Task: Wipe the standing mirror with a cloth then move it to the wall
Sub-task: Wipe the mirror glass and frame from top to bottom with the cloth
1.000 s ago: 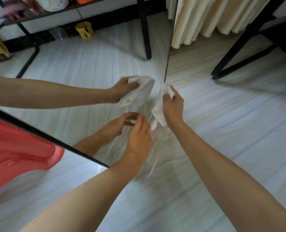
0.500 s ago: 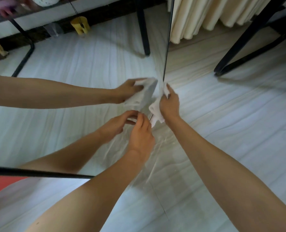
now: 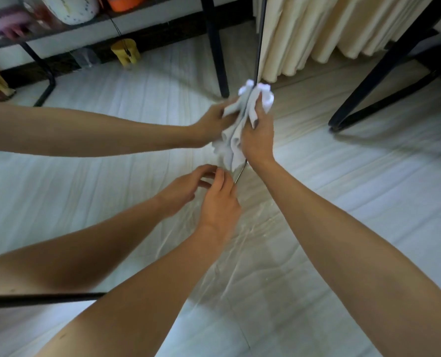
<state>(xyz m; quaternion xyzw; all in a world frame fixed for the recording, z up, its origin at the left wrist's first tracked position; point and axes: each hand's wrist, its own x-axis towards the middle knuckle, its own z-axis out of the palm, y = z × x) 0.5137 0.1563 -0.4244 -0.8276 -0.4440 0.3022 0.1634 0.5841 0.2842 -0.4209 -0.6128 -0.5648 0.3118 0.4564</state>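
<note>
Soft white cloth; glossy mirror glass, thin black frame.

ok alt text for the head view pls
The right hand grips a white cloth against the standing mirror edge, the left hand holding the frame lower down. Both arms are reflected in the glass.
</note>
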